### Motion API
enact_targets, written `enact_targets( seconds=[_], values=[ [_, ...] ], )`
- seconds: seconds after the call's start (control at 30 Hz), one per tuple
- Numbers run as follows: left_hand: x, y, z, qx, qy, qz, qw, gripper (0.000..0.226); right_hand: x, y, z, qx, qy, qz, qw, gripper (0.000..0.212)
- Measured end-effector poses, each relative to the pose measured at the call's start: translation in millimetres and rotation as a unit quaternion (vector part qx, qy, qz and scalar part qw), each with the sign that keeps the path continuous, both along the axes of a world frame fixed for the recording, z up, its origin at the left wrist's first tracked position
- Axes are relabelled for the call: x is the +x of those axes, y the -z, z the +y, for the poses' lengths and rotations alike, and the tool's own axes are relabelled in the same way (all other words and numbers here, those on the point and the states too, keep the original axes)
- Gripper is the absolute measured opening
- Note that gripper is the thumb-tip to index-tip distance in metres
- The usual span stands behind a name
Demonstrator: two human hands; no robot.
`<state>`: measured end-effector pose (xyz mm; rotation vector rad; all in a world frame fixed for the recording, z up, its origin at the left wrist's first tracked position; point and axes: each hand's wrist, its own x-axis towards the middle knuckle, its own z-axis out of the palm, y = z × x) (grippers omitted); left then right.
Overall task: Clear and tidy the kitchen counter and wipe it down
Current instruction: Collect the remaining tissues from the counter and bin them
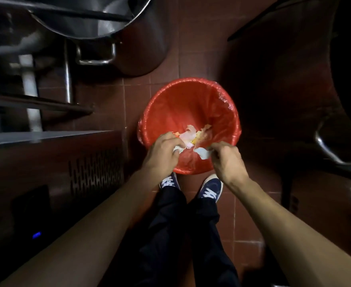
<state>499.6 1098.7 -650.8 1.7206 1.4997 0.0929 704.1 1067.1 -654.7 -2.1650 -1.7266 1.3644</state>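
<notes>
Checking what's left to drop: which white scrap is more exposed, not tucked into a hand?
The white scrap pinched by the right hand; the left hand mostly hides its scrap.

Glossy red plastic liner (pixel 189 104), seemingly steel pot (pixel 129 38)

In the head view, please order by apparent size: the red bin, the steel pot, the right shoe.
1. steel pot, partly cut off
2. red bin
3. right shoe

Red-brown tiled floor (pixel 203 48) under red-lined bin (pixel 191 100), steel stockpot (pixel 141 48), blue shoes (pixel 211 188).
</notes>
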Motion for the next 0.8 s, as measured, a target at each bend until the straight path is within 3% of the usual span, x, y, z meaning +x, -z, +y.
enact_targets(
  seconds=[0.27,0.47,0.8],
  values=[
    [-7.5,82.5,18.5,-0.002,0.017,0.017,1.0,0.025,-13.9,76.8,6.9,-0.003,0.042,0.023,0.999,0.037],
    [0.3,112.4,12.1,-0.006,0.031,0.028,0.999,0.026,-13.4,103.4,11.6,-0.055,0.079,0.029,0.995,0.04],
    [7.1,63.4,13.5,-0.046,0.056,0.085,0.994,0.035,-8.2,49.7,5.2,-0.069,0.031,-0.002,0.997,0.041]
  ],
)
